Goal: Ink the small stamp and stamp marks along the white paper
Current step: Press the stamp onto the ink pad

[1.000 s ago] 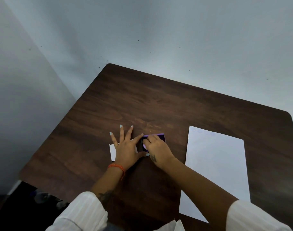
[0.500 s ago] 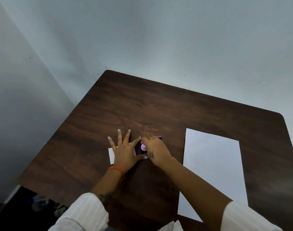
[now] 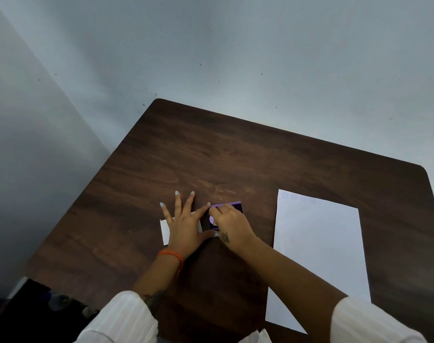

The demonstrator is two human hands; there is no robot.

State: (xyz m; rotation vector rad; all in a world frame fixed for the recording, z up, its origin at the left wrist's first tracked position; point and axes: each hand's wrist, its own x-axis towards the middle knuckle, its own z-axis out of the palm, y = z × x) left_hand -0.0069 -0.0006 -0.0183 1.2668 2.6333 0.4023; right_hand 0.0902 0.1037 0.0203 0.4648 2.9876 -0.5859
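A small purple ink pad (image 3: 237,206) lies on the dark wooden table (image 3: 211,157) near the middle. My right hand (image 3: 232,225) is over it, fingers pinched on a small pale purple stamp (image 3: 212,220) pressed onto the pad. My left hand (image 3: 186,225) lies flat with spread fingers just left of the pad, its thumb and forefinger touching the pad's side. It rests on a small white card (image 3: 165,231). A long white paper (image 3: 319,253) lies to the right, with several faint round marks (image 3: 298,198) along its far edge.
The table stands in a corner of pale grey walls (image 3: 211,58). Its far and right edges are rounded. Dark floor with some objects (image 3: 62,303) shows past the near left edge. White sleeves cover both my forearms near the bottom.
The camera has tilted slightly. My hands stay on the pad; the right hand has shifted a little, so the pad's far purple edge shows again.
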